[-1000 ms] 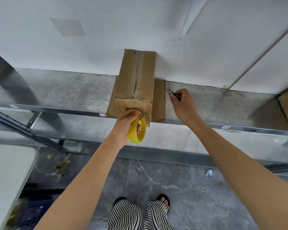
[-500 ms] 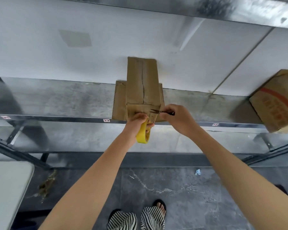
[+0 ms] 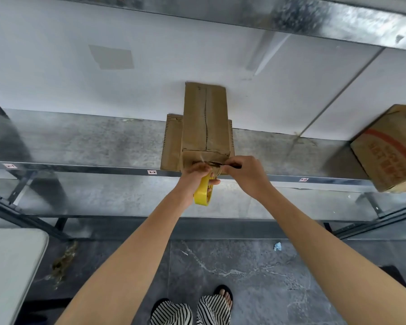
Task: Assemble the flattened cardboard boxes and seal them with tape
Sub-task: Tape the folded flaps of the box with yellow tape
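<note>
A narrow assembled cardboard box (image 3: 205, 118) stands on a flattened cardboard piece (image 3: 172, 141) on the metal shelf (image 3: 80, 141), its top seam running away from me. My left hand (image 3: 193, 178) grips a yellow tape roll (image 3: 203, 192) at the box's near end. A clear tape strip runs from the roll up onto the near face. My right hand (image 3: 246, 175) holds a small dark cutter (image 3: 223, 164) with its blade laid across the tape just above the left hand.
A larger printed cardboard box (image 3: 389, 148) sits on the shelf at the right. A white table corner (image 3: 12, 266) is at the lower left. Below are the grey floor, a lower shelf frame and my striped trousers and sandals.
My right hand came in from the right of the box with the cutter and now holds its blade against the tape. The left hand stayed on the roll at the box's near end.
</note>
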